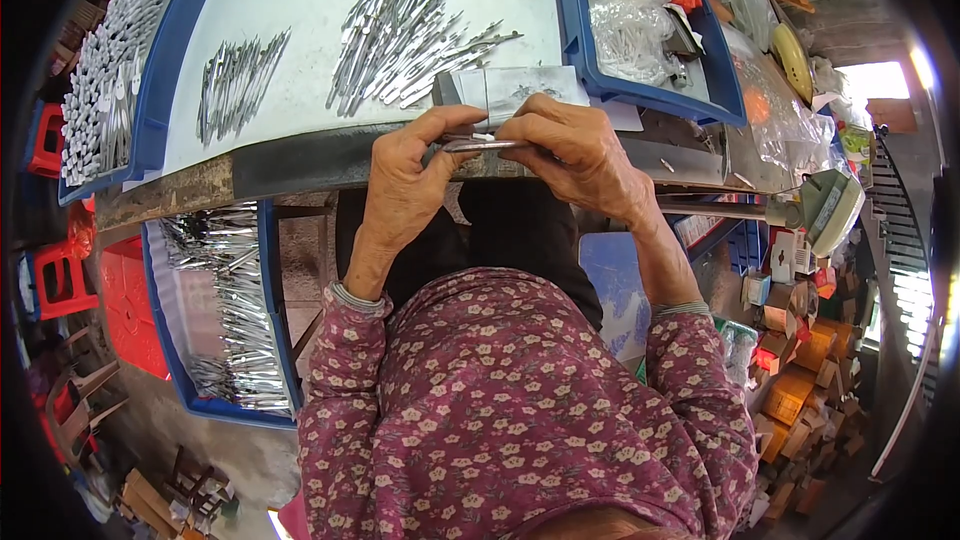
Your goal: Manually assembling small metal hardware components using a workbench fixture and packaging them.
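Over the front edge of the table, my left hand (405,180) and my right hand (585,155) come close together. Both pinch a slim silver metal tool (470,146) that lies crosswise between them; its exact kind is too small to make out. A small white piece (484,137) shows against the tool between my fingertips. Just beyond my hands, a flat block (470,87) with a thin upright rod rests beside a smudged pale sheet (555,85). Farther back lies a large pile of slim silver metal tools (395,35), with a smaller pile (240,85) to its left.
A blue tray (163,105) of white-tipped slim pieces stands at the left. Below it, another blue tray (278,325) holds metal tools. A blue tray (640,92) with plastic bags sits at the right. A lamp-like green-grey head (832,215) juts out by the table's right end.
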`<state>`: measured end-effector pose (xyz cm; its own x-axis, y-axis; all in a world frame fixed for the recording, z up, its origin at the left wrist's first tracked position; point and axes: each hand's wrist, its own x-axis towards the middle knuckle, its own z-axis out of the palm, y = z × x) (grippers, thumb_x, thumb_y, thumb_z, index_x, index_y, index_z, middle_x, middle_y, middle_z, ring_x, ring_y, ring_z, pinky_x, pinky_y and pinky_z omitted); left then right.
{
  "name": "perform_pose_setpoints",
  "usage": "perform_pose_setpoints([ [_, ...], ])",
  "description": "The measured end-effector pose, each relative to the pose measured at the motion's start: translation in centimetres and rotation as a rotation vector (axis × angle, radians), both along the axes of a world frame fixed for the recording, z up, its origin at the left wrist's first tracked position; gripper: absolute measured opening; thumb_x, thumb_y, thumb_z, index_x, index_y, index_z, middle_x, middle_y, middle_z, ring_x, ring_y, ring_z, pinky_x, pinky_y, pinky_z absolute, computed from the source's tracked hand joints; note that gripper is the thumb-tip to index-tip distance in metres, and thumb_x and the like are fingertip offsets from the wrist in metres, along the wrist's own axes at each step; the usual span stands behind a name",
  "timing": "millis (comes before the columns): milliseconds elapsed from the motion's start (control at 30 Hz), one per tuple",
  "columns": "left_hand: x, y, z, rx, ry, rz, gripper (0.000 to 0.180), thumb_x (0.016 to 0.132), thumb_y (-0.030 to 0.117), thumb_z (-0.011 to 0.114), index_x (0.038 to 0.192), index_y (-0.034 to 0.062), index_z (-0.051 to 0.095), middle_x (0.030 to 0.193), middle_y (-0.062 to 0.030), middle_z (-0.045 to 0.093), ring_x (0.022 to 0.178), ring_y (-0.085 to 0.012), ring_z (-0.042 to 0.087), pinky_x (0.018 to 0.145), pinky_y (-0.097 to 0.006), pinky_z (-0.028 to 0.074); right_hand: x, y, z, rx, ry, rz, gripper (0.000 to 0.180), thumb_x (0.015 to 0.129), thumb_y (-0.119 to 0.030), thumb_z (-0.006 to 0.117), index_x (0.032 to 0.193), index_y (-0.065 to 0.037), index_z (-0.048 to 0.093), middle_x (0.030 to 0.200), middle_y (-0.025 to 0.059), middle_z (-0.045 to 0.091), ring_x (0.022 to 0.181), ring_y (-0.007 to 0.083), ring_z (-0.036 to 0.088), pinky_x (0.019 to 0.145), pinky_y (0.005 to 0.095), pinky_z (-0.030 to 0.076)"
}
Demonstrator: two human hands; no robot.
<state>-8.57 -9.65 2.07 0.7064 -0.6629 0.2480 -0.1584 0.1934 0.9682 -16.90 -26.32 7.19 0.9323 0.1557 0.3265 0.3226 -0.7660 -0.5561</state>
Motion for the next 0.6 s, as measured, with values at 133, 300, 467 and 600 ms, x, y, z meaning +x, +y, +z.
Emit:
perform_pose_setpoints([
  [133, -0.04, 0.00, 0.15, 0.009, -0.001, -0.004, 0.028, 0.076, -0.010, 0.053, 0.102, -0.0013, 0.061, 0.088, -0.0055, 0.064, 0.081, -0.0087, 0.059, 0.071, -0.021, 0.046, -0.14, -0.19, -0.23, -0.008, 0.014, -0.006, 0.017, 0.071, -0.003, 0.066, 0.085, -0.006, 0.057, 0.070, 0.0068, 0.048, 0.063, 0.0242, 0.052, 0.053, 0.0339, 0.039],
  [300, -0.20, 0.06, 0.05, 0.013, 0.018, 0.020, 0.025, 0.077, -0.009, 0.054, 0.100, -0.0020, 0.062, 0.087, -0.0055, 0.064, 0.079, -0.0083, 0.058, 0.070, -0.020, 0.046, -0.21, -0.30, -0.52, -0.067, 0.043, 0.005, 0.019, 0.072, -0.004, 0.064, 0.089, -0.009, 0.057, 0.073, 0.0064, 0.049, 0.066, 0.0250, 0.052, 0.055, 0.0347, 0.040],
  [467, -0.25, 0.37, -0.19, 0.045, 0.082, 0.060, 0.024, 0.077, -0.008, 0.059, 0.100, -0.0011, 0.063, 0.088, -0.0030, 0.062, 0.079, -0.0070, 0.056, 0.068, -0.018, 0.044, -0.12, -0.53, -0.81, -0.052, 0.086, -0.019, 0.025, 0.073, -0.004, 0.063, 0.096, -0.012, 0.059, 0.075, 0.0067, 0.049, 0.068, 0.0254, 0.053, 0.058, 0.0346, 0.041],
  [600, -0.09, 0.46, -0.53, 0.030, 0.056, 0.066, 0.020, 0.077, -0.008, 0.059, 0.095, -0.0013, 0.063, 0.085, -0.0010, 0.062, 0.075, -0.0050, 0.054, 0.065, -0.017, 0.042, -0.06, -0.50, -0.85, -0.032, 0.105, -0.027, 0.027, 0.073, -0.004, 0.063, 0.099, -0.013, 0.060, 0.075, 0.0066, 0.050, 0.069, 0.0257, 0.053, 0.059, 0.0345, 0.042],
])
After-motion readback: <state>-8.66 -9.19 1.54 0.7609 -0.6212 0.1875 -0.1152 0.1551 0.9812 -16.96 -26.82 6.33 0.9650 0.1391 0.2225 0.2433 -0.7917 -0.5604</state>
